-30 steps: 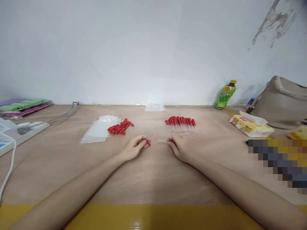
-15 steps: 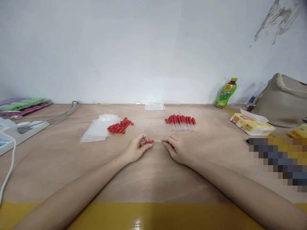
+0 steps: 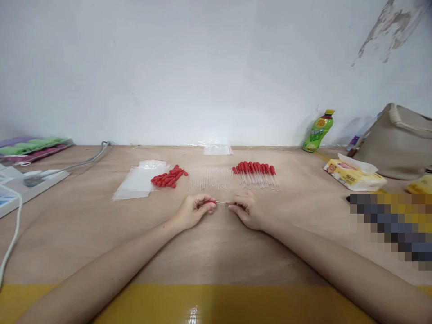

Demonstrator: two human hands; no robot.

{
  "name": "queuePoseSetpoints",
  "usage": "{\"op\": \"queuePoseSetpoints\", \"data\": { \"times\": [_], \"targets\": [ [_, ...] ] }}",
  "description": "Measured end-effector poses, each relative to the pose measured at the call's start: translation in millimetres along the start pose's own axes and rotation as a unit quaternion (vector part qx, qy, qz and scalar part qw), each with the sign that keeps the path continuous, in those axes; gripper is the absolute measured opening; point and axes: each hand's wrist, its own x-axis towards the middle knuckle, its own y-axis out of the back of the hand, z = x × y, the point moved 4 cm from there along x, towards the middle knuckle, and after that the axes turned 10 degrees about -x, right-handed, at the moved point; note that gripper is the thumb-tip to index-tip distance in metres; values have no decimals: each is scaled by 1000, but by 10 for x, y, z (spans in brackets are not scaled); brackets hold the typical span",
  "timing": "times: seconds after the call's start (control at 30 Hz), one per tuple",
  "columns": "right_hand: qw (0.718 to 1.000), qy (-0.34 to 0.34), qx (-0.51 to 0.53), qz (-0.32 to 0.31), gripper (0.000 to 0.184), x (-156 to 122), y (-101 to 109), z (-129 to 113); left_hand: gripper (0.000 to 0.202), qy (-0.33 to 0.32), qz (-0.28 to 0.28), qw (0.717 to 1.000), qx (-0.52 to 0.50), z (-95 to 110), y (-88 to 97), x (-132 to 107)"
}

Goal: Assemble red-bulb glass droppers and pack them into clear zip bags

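Between the thumb and fingers of my left hand (image 3: pixel 193 213) is a red rubber dropper bulb (image 3: pixel 211 202), partly covered by the fingertips. A thin clear dropper tube (image 3: pixel 221 202) runs from the bulb's open end to my right hand (image 3: pixel 249 211), which pinches its other end. How far the tube sits inside the bulb is hidden. Beyond my left hand lies a pile of loose red bulbs (image 3: pixel 168 177). A row of bare clear tubes (image 3: pixel 209 178) is spread behind both hands. To its right, several droppers with red bulbs fitted (image 3: pixel 258 173) lie side by side.
Clear plastic bags (image 3: pixel 133 182) lie left of the bulb pile, and another bag (image 3: pixel 218 150) is by the wall. A power strip (image 3: pixel 40 184) with cables stands at left. On the right are a green bottle (image 3: pixel 317 131), a tissue pack (image 3: pixel 354 174) and a beige bag (image 3: pixel 401 141).
Both hands have shifted slightly towards me with the bulb and tube. My left fingers have closed further over the bulb, and less of the tube shows between the hands.
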Motion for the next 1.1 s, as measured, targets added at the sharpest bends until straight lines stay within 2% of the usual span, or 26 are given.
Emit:
{"op": "queuePoseSetpoints", "data": {
  "times": [0.2,0.4,0.6,0.87,1.0,1.1],
  "targets": [
    [1000,11,1,-21,16,14,5,25,19,16,-23,999,-15,20,-22,-24],
    [997,60,-29,-41,18,39,80,1,19,35,-59,998,-3,41,-62,-43],
    [992,106,-72,-3,21,41,102,-14,19,40,-73,996,-18,20,-75,-37],
    [982,120,-145,13,22,-11,102,-71,20,48,-57,997,-10,37,-58,-19],
    [982,90,-168,10,22,-2,95,-107,23,37,-29,998,35,39,-38,-19],
    [989,52,-138,-16,23,23,71,-90,24,9,0,997,73,25,-13,-27]
  ]
}}
